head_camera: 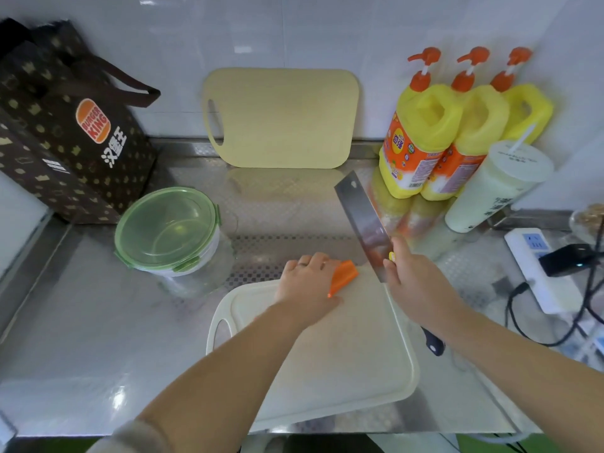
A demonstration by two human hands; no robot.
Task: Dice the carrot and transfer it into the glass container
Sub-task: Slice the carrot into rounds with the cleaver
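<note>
A brown Burger King carrier bag [65, 125] is standing at the far left of the steel worktop [98, 322], against the tiled wall. Just in front of it, the round glass container [183, 273] is sitting with its green clip lid [166, 227] on, a little apart from the white cutting board [343, 354]. A second, beige cutting board [284, 119] is leaning upright against the wall behind. At the white board's far edge, the left hand [307, 286] is pressing down on the carrot [343, 276], its fingers curled over the orange piece so that only the right end is showing. To the right, the right hand [415, 282] is gripping the handle of a cleaver [362, 214], fingers wrapped tight around it, the broad blade raised and angling away just beside the carrot. Three yellow pump bottles of detergent [425, 142], a lidded drink cup with a straw [496, 188] and a white power strip [536, 266] are crowding the right side.
</note>
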